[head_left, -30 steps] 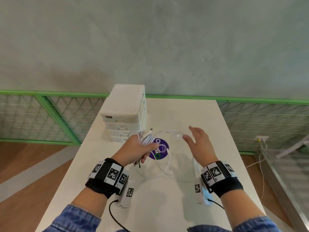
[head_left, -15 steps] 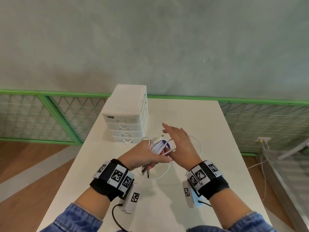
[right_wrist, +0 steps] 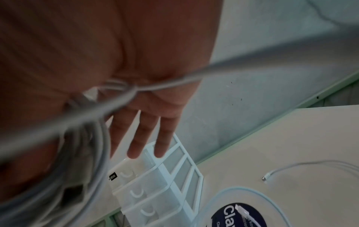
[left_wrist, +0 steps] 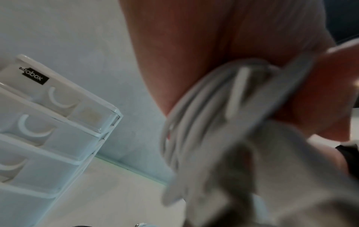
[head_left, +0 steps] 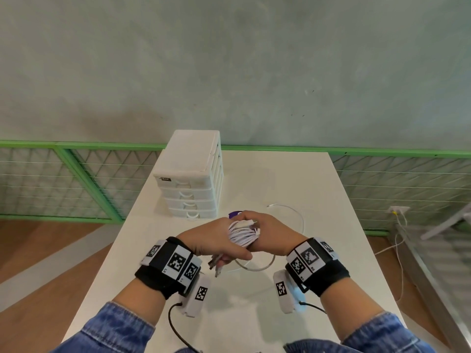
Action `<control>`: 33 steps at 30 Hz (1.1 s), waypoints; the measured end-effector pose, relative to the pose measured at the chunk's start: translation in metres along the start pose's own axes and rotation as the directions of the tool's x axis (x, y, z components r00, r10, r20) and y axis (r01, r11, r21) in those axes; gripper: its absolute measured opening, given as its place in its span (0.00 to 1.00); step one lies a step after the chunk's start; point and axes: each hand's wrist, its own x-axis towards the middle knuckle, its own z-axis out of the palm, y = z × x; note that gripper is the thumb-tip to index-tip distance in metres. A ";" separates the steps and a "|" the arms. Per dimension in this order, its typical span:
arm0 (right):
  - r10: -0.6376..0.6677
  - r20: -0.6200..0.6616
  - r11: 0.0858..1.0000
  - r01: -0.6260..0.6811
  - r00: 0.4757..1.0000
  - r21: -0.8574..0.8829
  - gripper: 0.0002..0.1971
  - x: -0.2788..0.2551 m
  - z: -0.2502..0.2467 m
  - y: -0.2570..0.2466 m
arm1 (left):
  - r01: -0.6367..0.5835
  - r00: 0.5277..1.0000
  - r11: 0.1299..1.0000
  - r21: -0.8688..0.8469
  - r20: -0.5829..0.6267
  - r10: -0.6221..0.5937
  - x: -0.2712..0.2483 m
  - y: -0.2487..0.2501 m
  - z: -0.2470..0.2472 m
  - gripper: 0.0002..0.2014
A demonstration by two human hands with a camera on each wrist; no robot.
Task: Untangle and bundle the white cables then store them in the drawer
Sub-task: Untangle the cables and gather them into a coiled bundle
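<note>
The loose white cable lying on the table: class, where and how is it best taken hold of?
Pinch the loose white cable just behind its connector end, from above. That end lies free on the table, beyond the right hand, with bare surface around it.

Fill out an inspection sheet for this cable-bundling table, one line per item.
Surface: white table, bare patches visible.
Job's things: coiled bundle of white cables held between both hands; white plastic four-drawer unit, all drawers closed.
Clutter: round purple sticker on the tabletop.
Grippers: left hand grips the bundle; right hand against it, fingers straight.
Cables: loose white cable end lying on the table.
Surroundings: grey wall, green mesh fence, wooden floor.
</note>
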 end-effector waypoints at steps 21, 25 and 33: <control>0.121 -0.216 0.971 -0.070 0.969 0.229 0.15 -0.012 -0.016 0.013 | -0.181 0.975 0.947 -0.265 -0.172 0.138 -0.001 0.001 -0.003 0.12; 0.191 -0.322 0.929 -0.065 0.927 0.364 0.03 -0.016 -0.027 0.037 | -0.301 0.944 0.822 -0.483 -0.273 0.186 -0.006 -0.011 -0.020 0.13; 0.194 -0.423 0.734 0.155 0.885 0.662 0.10 -0.019 -0.040 0.065 | -0.342 0.935 0.763 -0.549 -0.276 0.222 -0.005 -0.014 -0.016 0.22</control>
